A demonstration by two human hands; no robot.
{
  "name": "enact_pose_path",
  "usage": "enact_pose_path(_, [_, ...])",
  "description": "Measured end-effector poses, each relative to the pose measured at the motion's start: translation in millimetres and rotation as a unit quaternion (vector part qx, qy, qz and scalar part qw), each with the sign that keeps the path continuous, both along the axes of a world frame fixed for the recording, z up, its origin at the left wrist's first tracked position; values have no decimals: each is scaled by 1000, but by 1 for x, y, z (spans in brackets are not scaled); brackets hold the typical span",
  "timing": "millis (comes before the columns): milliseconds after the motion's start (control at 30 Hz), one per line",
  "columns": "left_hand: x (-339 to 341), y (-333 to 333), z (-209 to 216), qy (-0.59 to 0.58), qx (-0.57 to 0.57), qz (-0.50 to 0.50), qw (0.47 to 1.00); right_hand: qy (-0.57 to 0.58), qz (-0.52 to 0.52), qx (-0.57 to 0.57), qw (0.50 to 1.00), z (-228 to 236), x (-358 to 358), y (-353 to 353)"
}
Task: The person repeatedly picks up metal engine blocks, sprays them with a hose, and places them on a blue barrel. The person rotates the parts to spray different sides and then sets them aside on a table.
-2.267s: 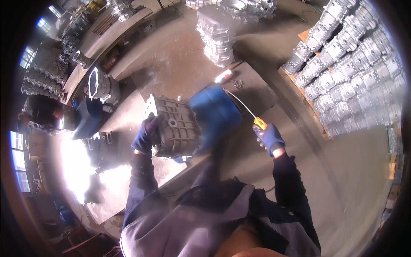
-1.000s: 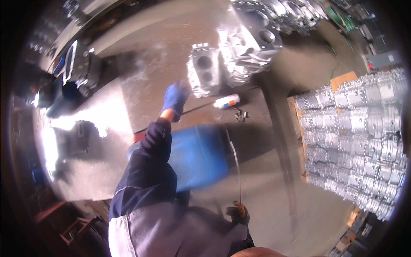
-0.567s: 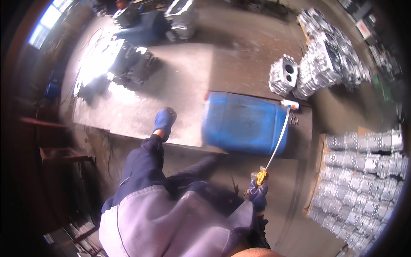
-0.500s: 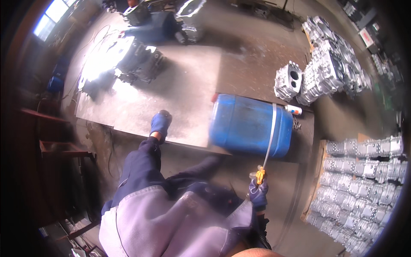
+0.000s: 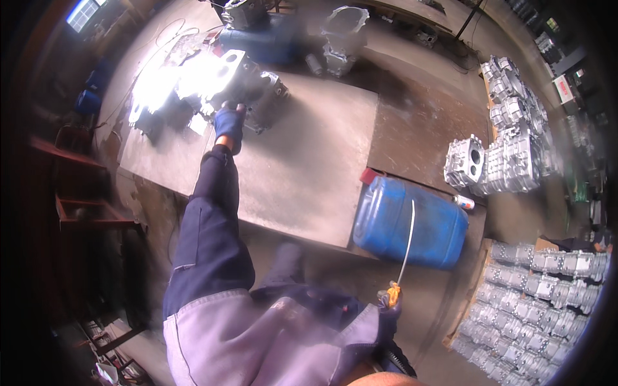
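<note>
My left hand [image 5: 228,127], in a blue glove, reaches over the pale tabletop [image 5: 309,186] with its fingertips apart, beside a grey metal casting [image 5: 264,106]. Whether it touches the casting cannot be made out. Bright glare washes out another casting [image 5: 222,71] just beyond the fingers. My right hand [image 5: 389,309], gloved too, is closed round a yellow air blow gun [image 5: 393,293]. From it a long thin metal tube [image 5: 407,248] points away across a blue plastic jerrycan [image 5: 438,225], which lies on its side at the table's near edge.
A small white can [image 5: 463,202] lies beyond the jerrycan. Silver housings [image 5: 512,164] are stacked at the right, with rows of castings [image 5: 528,302] on a pallet nearer. A ring-shaped casting [image 5: 344,26] stands at the back; a red metal frame [image 5: 90,211] is at left.
My left hand has moved forward from the table's near edge to the castings. My right hand still holds the blow gun. The whole view has shifted, so the jerrycan appears lower and farther right.
</note>
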State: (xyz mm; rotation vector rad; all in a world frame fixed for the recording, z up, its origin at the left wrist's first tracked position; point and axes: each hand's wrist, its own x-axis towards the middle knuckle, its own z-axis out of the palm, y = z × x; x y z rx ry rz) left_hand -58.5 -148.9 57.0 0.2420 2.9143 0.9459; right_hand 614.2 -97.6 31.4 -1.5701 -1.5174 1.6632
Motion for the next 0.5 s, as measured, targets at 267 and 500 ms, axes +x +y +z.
enact_pose_path(267, [-172,63,-39,51,74,-10,996,-184,-60,71,979,-3,-50,0])
enact_pose_path(500, [-244,74,-49,-28,-170,-129,977,-38,-100,49,993,-24,-58,18])
